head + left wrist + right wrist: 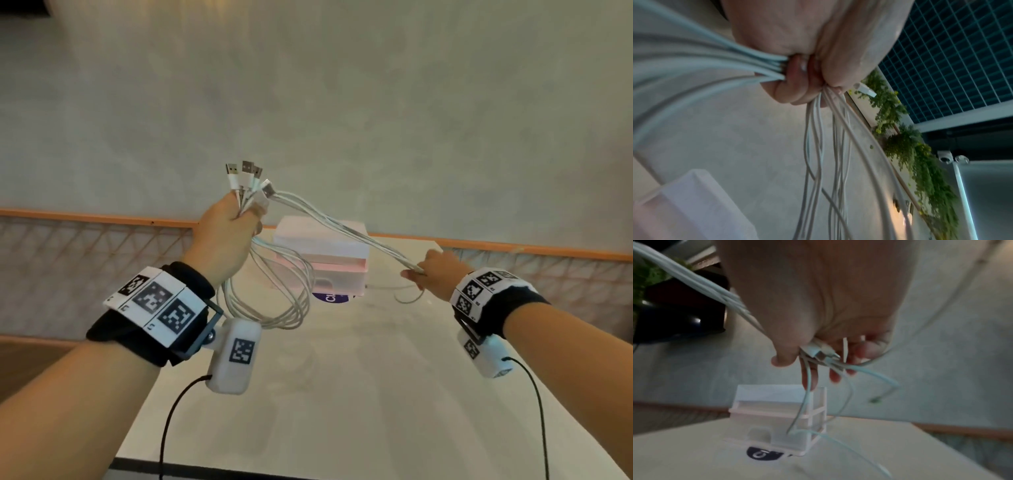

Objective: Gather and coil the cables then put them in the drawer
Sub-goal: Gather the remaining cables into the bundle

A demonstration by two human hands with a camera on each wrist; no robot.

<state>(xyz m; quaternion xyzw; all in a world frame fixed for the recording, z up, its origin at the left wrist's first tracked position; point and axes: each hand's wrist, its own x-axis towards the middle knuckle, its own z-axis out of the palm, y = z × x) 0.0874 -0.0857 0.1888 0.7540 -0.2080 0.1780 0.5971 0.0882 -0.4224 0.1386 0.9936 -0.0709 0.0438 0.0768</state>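
Several white cables (329, 219) run taut between my two hands above the table. My left hand (227, 233) is raised and grips the bundle, with USB plugs (245, 174) fanning out above the fist and loops (274, 294) hanging below it. In the left wrist view the cables (818, 146) pass through my closed fingers (797, 91). My right hand (431, 270) pinches the other ends lower to the right; the right wrist view shows the small connectors (820, 353) in its fingers. A small pinkish-white drawer unit (325, 257) stands on the table behind the cables.
The white table (342, 394) has a dark round sticker (330, 298) just in front of the drawer unit. A loose cable tail (407, 296) lies on the table under my right hand. A grey wall with an orange-edged ledge (85, 217) lies beyond the table.
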